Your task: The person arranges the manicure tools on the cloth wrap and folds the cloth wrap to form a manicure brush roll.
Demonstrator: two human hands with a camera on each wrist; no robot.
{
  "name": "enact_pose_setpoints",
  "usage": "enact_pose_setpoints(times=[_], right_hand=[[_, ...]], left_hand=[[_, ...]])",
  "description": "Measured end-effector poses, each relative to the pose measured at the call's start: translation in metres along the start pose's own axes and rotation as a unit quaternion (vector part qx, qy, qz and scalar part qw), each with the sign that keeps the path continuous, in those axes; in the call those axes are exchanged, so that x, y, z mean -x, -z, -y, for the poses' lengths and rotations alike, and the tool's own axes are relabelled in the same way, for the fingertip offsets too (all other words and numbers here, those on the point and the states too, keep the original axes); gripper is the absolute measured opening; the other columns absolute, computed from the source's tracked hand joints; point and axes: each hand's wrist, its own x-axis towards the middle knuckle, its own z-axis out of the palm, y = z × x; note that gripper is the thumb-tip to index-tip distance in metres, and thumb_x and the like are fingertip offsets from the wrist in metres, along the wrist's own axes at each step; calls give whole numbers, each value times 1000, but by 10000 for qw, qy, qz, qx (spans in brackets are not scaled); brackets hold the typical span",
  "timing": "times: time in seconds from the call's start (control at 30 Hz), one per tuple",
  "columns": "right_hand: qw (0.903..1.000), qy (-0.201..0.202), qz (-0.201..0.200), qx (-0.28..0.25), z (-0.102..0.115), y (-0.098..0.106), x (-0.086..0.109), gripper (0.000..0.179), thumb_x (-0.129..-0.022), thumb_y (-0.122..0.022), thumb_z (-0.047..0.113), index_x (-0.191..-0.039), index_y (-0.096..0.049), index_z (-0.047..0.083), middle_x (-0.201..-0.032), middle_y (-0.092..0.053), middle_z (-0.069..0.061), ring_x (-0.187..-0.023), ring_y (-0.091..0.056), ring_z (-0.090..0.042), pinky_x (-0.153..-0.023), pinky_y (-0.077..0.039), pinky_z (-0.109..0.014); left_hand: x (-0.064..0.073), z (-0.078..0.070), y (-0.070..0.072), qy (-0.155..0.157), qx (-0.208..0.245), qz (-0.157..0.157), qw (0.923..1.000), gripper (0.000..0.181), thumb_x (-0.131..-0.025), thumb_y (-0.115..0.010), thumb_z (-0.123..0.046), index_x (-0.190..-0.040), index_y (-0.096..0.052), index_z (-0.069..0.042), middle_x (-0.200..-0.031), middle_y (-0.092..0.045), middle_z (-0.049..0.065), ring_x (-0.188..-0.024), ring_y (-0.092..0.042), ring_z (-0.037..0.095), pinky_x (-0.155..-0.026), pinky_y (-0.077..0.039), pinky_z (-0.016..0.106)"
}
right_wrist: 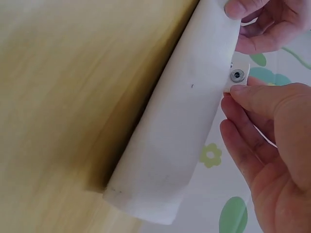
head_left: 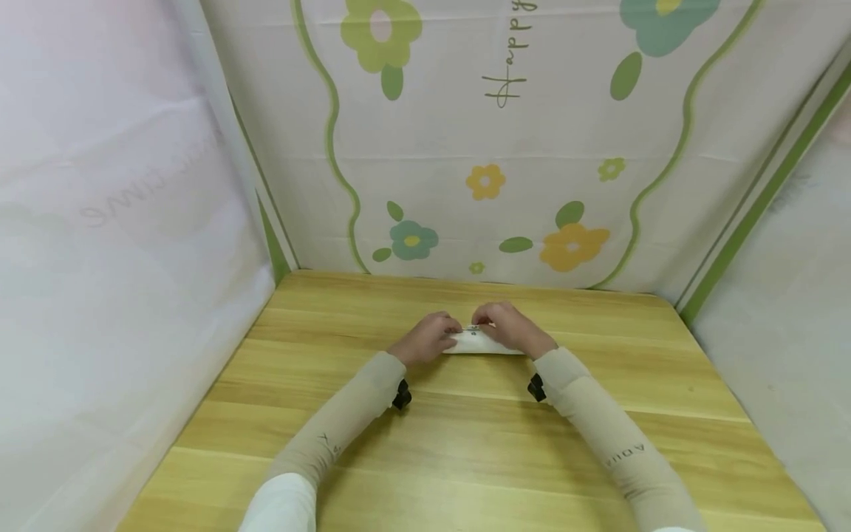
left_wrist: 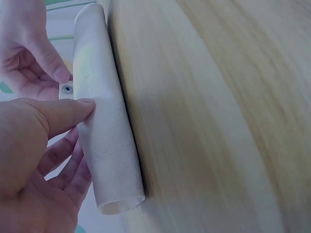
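A white rolled-up piece of material (head_left: 480,344), shaped like a tube, lies across the wooden table. A small tab with a metal snap button (right_wrist: 237,75) sticks out from its far edge. My left hand (head_left: 427,340) grips the roll left of the tab, the thumb pressing on top and the fingers behind it, as the left wrist view shows. With thumb and fingertips, my right hand (head_left: 510,327) pinches the snap tab. The near end of the roll (left_wrist: 111,160) is open and hollow in the left wrist view. What lies inside the roll is hidden.
The wooden table (head_left: 459,451) reaches from my forearms to a white cloth backdrop (head_left: 425,133) printed with flowers. White cloth walls (head_left: 133,295) stand on both sides. A small black device (head_left: 402,395) is strapped at the left wrist, another (head_left: 537,387) at the right.
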Motion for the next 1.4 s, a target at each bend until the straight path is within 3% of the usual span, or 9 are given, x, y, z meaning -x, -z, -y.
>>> enact_pose_setpoints(times=[0.37, 0.67, 1.03, 1.27, 1.4], right_hand=[[9997, 157, -199, 37, 6, -10, 9, 14, -99, -71, 0, -111, -78, 3, -110, -79, -11, -100, -74, -24, -87, -62, -40], [9991, 350, -134, 186, 10, -13, 15, 20, -98, -73, 4, -118, -76, 0, -116, -77, -14, -107, -74, -27, -89, -62, -40], [9982, 421, -351, 246, 3, -16, 17, 21, -94, -79, 8, -115, -79, 5, -115, -78, -10, -106, -75, -26, -90, -62, -38], [9949, 864, -463, 248, -4, -13, 14, 19, -93, -79, 6, -112, -80, 3, -114, -79, -13, -103, -77, -28, -86, -64, -37], [9950, 910, -396, 52, -9, -11, 14, 18, -93, -79, 6, -111, -80, 3, -114, -79, -12, -100, -77, -27, -84, -64, -40]], left_hand=[[3, 4, 1, 131, 137, 87, 9998, 27, -104, -67, -12, -129, -72, -3, -127, -70, 11, -117, -66, 24, -102, -56, 36], [6, 2, 1, 256, 175, 162, 9994, 27, -105, -66, -12, -130, -71, -4, -127, -69, 11, -115, -66, 24, -101, -56, 38], [2, -3, 5, 465, 307, 288, 9980, 28, -105, -64, -10, -132, -71, -3, -130, -70, 14, -118, -66, 26, -103, -56, 40], [-3, -1, 7, 501, 338, 286, 9978, 28, -105, -64, -9, -132, -72, -3, -128, -71, 13, -116, -68, 25, -100, -57, 38], [-5, -1, 6, 419, 384, 290, 9980, 27, -105, -64, -7, -130, -73, -3, -128, -73, 13, -116, -69, 26, -100, -58, 38]])
